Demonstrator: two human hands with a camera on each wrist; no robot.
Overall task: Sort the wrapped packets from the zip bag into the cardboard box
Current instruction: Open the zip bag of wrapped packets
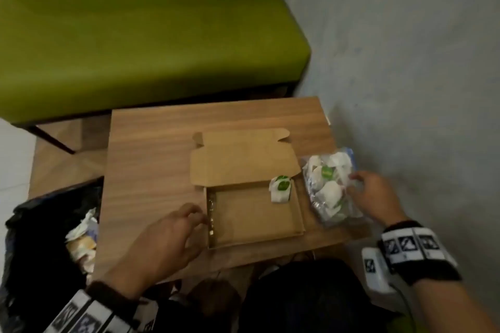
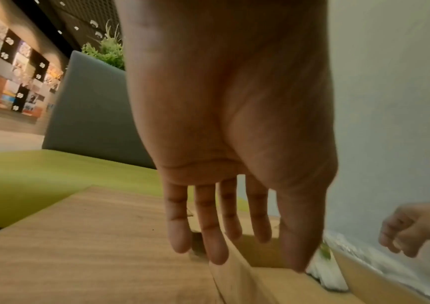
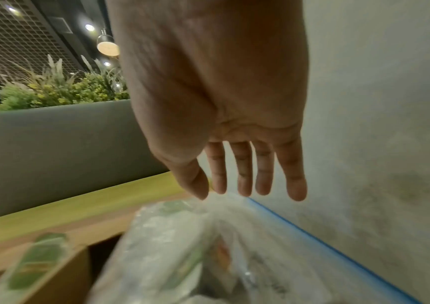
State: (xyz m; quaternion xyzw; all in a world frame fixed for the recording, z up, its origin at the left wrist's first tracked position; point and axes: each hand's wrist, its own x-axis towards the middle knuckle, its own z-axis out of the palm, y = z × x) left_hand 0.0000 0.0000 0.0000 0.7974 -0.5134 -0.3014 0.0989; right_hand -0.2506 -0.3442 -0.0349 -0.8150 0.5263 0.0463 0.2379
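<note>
While both hands work low over the small wooden table (image 1: 151,149), the layout reads as follows.

Table edges: the far edge sits close to a green bench (image 1: 135,40); the right edge runs along a grey wall (image 1: 405,62); the left edge borders a black rubbish bag (image 1: 40,224) with crumpled paper in it.
Cardboard box (image 1: 254,216): lies near the table's middle, lid flap folded back toward the bench, its near wall close to the table's near edge.
Packet in box: one white wrapped packet (image 1: 281,189) with a green label lies in the far right corner of the box; the rest of the box floor shows bare.
Zip bag (image 1: 328,186): clear, with a blue strip, full of white packets, wedged between the box's right wall and the wall-side table edge.
Open room: bare tabletop shows left of the box and beyond the lid.
Left hand (image 1: 167,240): fingers (image 2: 209,224) straight and slack, tips at the box's left wall, holding nothing.
Right hand (image 1: 374,197): spread and relaxed over the zip bag's wall side, fingertips at the plastic; the right wrist view shows nothing gripped.
</note>
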